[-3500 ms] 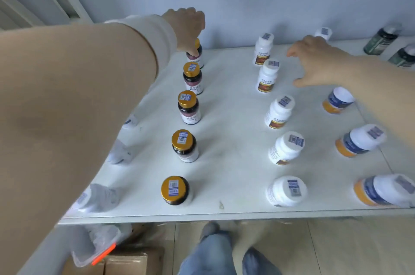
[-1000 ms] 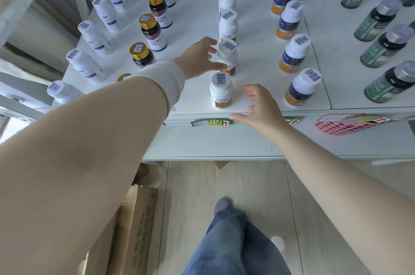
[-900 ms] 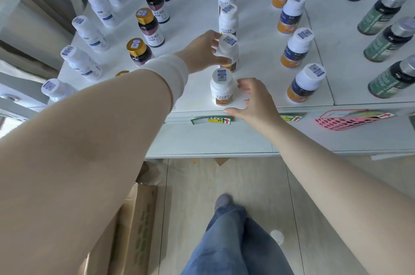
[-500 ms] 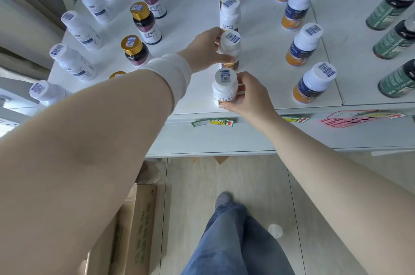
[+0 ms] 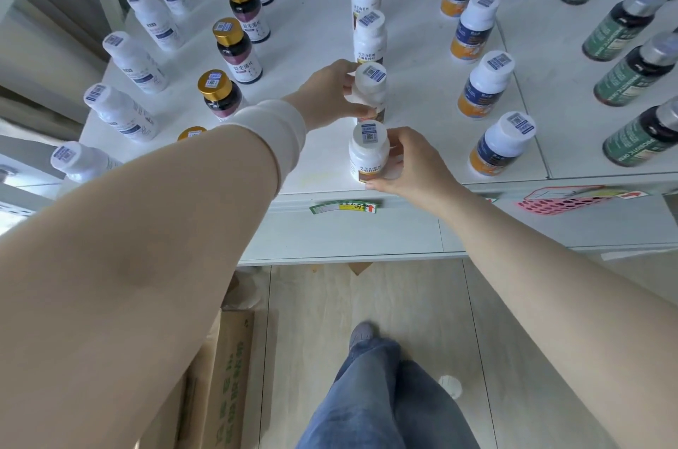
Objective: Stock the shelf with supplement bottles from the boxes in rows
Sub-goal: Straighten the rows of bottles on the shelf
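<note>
On the white shelf (image 5: 323, 30) supplement bottles stand in rows running front to back. The middle row is white bottles with brown labels. My right hand (image 5: 411, 166) grips the front bottle of that row (image 5: 368, 151) near the shelf's front edge. My left hand (image 5: 330, 92) holds the second white bottle (image 5: 371, 89) just behind it. Both bottles stand upright on the shelf.
Left of the middle row are gold-capped dark bottles (image 5: 234, 50) and slim white bottles (image 5: 134, 61). To the right stand blue-and-orange bottles (image 5: 486, 85) and green bottles (image 5: 634, 72). A cardboard box (image 5: 216, 382) sits on the floor below left. A pink tag (image 5: 572, 197) hangs on the shelf edge.
The view tilted down from the shelf top to its front. My left hand left the gold-capped row and closed on the second white bottle; my right hand closed on the front white bottle.
</note>
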